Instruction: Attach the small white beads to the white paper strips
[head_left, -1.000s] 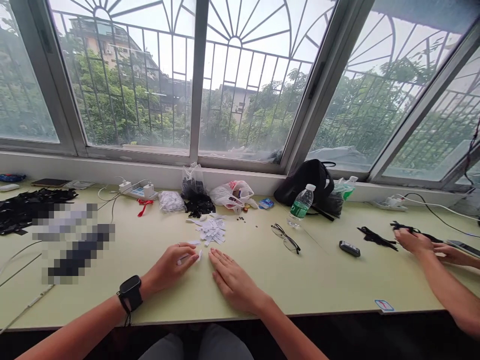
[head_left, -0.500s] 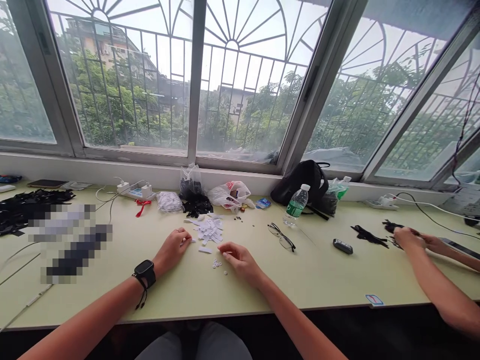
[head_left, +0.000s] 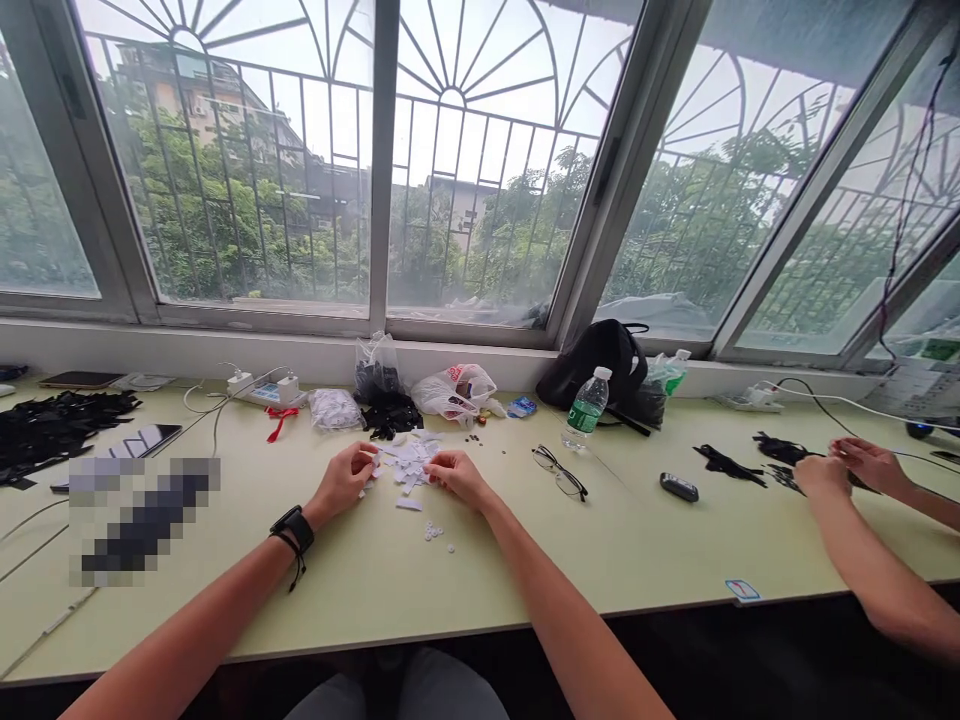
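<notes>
A loose pile of short white strips (head_left: pixel 409 462) lies on the pale table between my two hands. My left hand (head_left: pixel 343 486), with a black watch (head_left: pixel 292 524) on its wrist, rests at the pile's left side. Its fingers are curled together, and white bits show under them; what they hold is hidden. At the pile's right edge, my right hand (head_left: pixel 460 480) has thumb and forefinger pinched at a white strip (head_left: pixel 430 468). One strip (head_left: pixel 409 504) lies apart, nearer me. Several small round white pieces (head_left: pixel 433 532), like buttons, sit below my right hand.
Behind the pile stand a bag of white pieces (head_left: pixel 335 409), black strips (head_left: pixel 391 415) and a plastic bag (head_left: pixel 454 393). To the right are glasses (head_left: pixel 559 473), a water bottle (head_left: pixel 587 408) and a black oval object (head_left: pixel 679 487). Another person's hands (head_left: pixel 825 474) handle black strips farther right.
My right hand has moved forward from beside the round white pieces to the strip pile, its fingers closing. My left hand has shifted slightly forward. The view has turned slightly right.
</notes>
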